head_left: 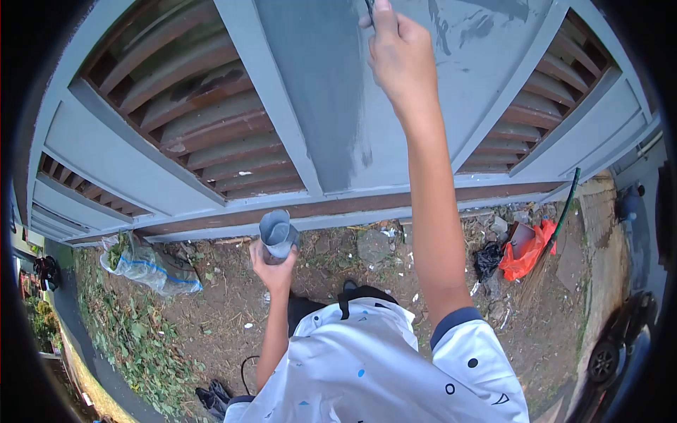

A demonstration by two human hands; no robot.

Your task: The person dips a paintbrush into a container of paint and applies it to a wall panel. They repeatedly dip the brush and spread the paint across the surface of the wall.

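Note:
My left hand (273, 265) is wrapped around a grey, paint-coated cup (279, 234), held upright with its mouth facing up. Grey paint coats the inside of the cup. At the top edge, my right hand (402, 53) is closed on a paintbrush (369, 7); only a short dark part of it shows and its bristles are out of view. Behind that hand stands a grey panel (310, 77) with darker, wet-looking paint on its left side and dark streaks at upper right.
Brown louvred slats (218, 120) flank the panel. Below lie a clear plastic sack (151, 268) at left, and an orange bag (525, 254), a black bag (488, 261) and a stick broom (546, 264) at right. Fallen leaves (134, 345) cover the ground at left.

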